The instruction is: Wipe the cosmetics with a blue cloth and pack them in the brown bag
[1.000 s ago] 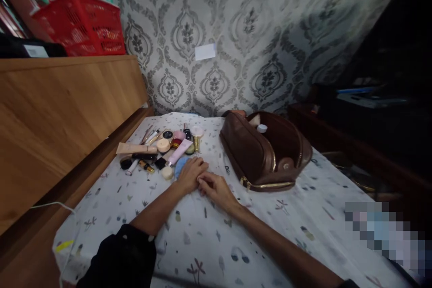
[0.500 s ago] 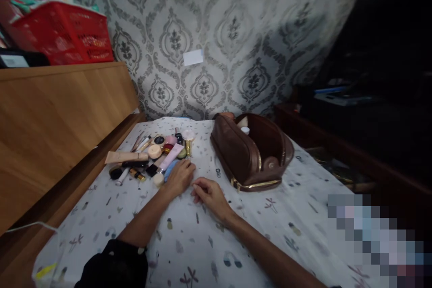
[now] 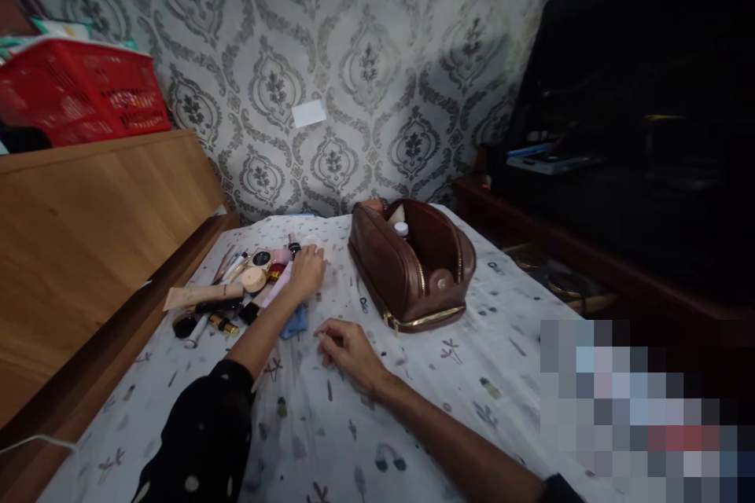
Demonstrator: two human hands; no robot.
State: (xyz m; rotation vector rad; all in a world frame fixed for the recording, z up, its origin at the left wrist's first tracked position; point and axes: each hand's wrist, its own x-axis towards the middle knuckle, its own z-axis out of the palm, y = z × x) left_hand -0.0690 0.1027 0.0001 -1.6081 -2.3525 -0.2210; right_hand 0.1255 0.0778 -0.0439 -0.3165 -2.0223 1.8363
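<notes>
My left hand reaches over the right edge of a pile of cosmetics, its fingers bent downward. The hand covers what is under it, and its fingertips are hidden. Beside it lie a lilac tube, a red-and-gold item, a round beige jar and a compact with a dark centre. A blue item shows below the left wrist. My right hand rests near the cloth, fingers loosely curled, nothing visible in them. A brown toiletry bag stands unzipped to the right, a white-capped bottle inside.
A beige tube and several small cosmetics lie at the pile's left. The patterned cloth covers the surface. A wooden panel bounds the left, with a red basket above. A dark screen stands at right.
My left hand has moved farther away, from beside the blue item to the far right edge of the pile. My right hand stays near the same spot. The view has turned slightly right.
</notes>
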